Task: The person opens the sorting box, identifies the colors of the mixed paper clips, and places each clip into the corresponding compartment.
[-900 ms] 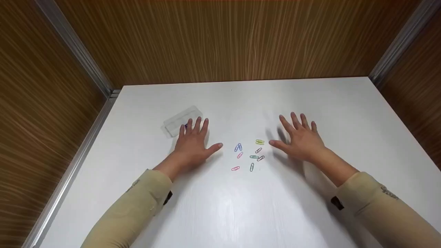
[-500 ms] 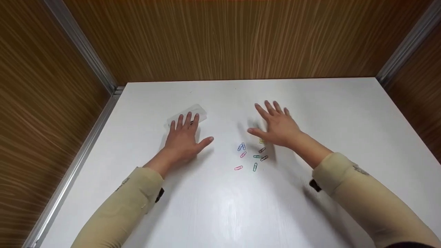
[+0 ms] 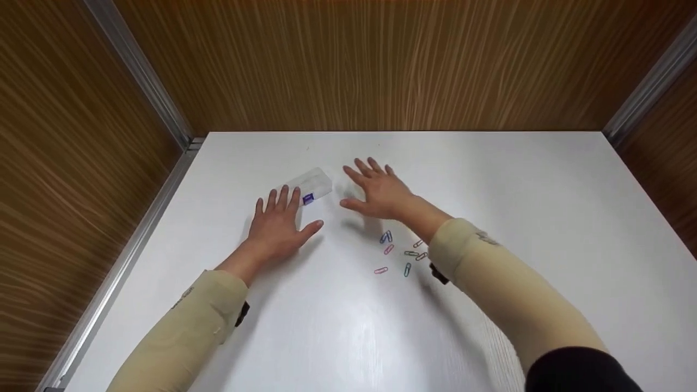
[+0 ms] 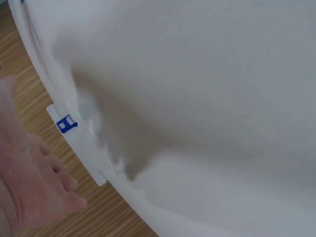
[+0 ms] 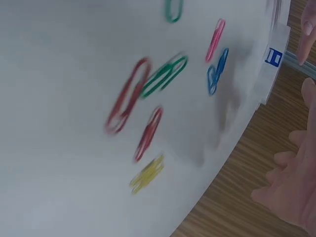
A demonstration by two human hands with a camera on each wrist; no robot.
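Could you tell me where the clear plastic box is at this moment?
In the head view the clear plastic box lies on the white table, left of centre, just beyond the left hand fingertips and left of the right hand.

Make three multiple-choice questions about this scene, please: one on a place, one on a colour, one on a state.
1. Where does the clear plastic box lie?
A. Just beyond the left hand's fingertips
B. Among the paper clips
C. At the right edge of the table

2. What colour is the small label on the box?
A. Red
B. Blue
C. Yellow

3. How is the right hand now?
A. Closed in a fist
B. Pinching a clip
C. Open, fingers spread, holding nothing

Answers:
1. A: the head view shows the box right at the fingertips of the left hand, far from the paper clips.
2. B: the label is blue in all three views.
3. C: its fingers are straight and spread near the box, with nothing in them.
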